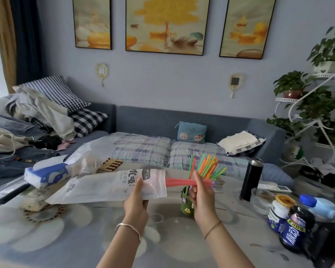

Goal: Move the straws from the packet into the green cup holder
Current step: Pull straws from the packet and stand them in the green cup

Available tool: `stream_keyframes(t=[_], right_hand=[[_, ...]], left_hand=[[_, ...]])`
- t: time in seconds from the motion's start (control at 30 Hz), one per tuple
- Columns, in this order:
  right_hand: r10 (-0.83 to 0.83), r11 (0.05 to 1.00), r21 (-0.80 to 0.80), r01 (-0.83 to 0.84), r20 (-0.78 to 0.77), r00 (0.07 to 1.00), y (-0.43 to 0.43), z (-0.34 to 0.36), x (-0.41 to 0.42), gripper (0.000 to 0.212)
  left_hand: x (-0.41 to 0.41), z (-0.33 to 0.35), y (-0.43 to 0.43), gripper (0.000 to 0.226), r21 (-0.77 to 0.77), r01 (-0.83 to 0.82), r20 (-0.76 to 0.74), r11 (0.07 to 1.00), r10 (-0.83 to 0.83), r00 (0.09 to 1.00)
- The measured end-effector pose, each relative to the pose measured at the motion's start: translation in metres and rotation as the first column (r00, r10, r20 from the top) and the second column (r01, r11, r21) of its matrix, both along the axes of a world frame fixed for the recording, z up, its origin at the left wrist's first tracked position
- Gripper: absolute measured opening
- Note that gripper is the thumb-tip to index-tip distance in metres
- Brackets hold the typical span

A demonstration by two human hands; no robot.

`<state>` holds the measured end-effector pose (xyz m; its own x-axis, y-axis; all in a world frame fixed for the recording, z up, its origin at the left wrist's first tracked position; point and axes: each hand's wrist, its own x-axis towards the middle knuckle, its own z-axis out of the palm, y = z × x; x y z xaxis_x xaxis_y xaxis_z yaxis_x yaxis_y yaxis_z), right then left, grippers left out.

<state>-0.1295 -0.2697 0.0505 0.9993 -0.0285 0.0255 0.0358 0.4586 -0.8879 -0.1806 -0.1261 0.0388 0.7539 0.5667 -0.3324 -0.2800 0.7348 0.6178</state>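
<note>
1. Bundle of pink plastic straws (pixel 179 182): held level in the air just above the green felt cup holder (pixel 186 206). One end sits inside the packet's mouth and the other is in the right hand.

2. Long, flat, milky-white plastic packet (pixel 104 187) with dark print: left of the cup holder, held roughly level off the tabletop, with its open mouth facing the holder.

3. The left hand (pixel 136 200): left of the cup holder, gripping the packet at its mouth end, thumb on the upper face and fingers curled beneath.

4. The right hand (pixel 202 192): directly in front of the cup holder, hiding part of it. Thumb and fingers pinch the pink straws near their free end.

5. Cup holder: upright on the tabletop, with a small yellow duck figure on its front. It holds a fan of green, orange and yellow straws (pixel 209 167) leaning to the right.

6. Glossy grey-blue tabletop (pixel 56 229) with a pale flower pattern: carries the cup holder.

7. Right of the cup holder: a tall black flask (pixel 251 178), upright, and a clear glass bowl (pixel 261 200) near it. Farther right are a white jar with an orange lid (pixel 278 207), a dark blue jar (pixel 295 229) and a pale bottle with a blue cap (pixel 321 206).

8. Left of the cup holder, beyond the packet: a blue-and-white tissue pack (pixel 46 174) and a clear plastic bag (pixel 91 157).

9. Behind the cup holder: a blue sofa with a checked quilt (pixel 143 147).
</note>
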Motion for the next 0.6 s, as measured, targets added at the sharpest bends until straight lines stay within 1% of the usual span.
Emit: stream_keyframes(t=[0.1,0.17,0.2,0.27,0.33,0.4,0.43,0.5,0.6], right_hand=[[0.139,0.98,-0.142,-0.14,-0.017,0.99,0.007,-0.006,0.0,0.023],[0.185,0.957,-0.232,-0.176,0.019,0.983,0.01,-0.007,0.0,0.024],[0.179,0.95,-0.268,-0.162,0.042,0.983,0.011,-0.006,0.001,0.024],[0.114,0.952,-0.294,-0.084,0.088,0.99,0.011,-0.003,0.004,0.029],[0.009,0.962,-0.272,0.028,0.133,0.991,0.007,0.003,0.008,0.035],[-0.093,0.961,-0.242,0.135,0.179,0.979,0.0,0.008,0.013,0.034],[-0.115,0.96,-0.23,0.161,0.2,0.973,-0.002,0.01,0.015,0.032],[-0.095,0.955,-0.252,0.157,0.239,0.966,-0.004,0.009,0.019,0.029],[0.024,0.946,-0.319,0.057,0.244,0.969,-0.004,0.005,0.023,0.029]], left_hand=[[0.004,-0.001,-0.009,0.04,-0.01,0.046,-0.012,0.999,-0.046,0.999],[0.007,-0.003,-0.013,0.043,-0.016,0.062,-0.015,0.998,-0.062,0.998],[0.008,-0.004,-0.014,0.044,-0.018,0.064,-0.016,0.998,-0.064,0.998],[0.011,-0.006,-0.013,0.045,-0.025,0.066,-0.013,0.997,-0.067,0.998],[0.011,-0.007,-0.012,0.041,-0.032,0.063,-0.01,0.998,-0.063,0.998],[0.012,-0.009,-0.01,0.038,-0.042,0.058,-0.008,0.997,-0.058,0.998],[0.012,-0.01,-0.011,0.038,-0.044,0.06,-0.011,0.997,-0.06,0.998],[0.015,-0.013,-0.012,0.041,-0.06,0.065,-0.017,0.996,-0.066,0.998],[0.02,-0.018,-0.017,0.041,-0.08,0.091,-0.045,0.993,-0.094,0.995]])
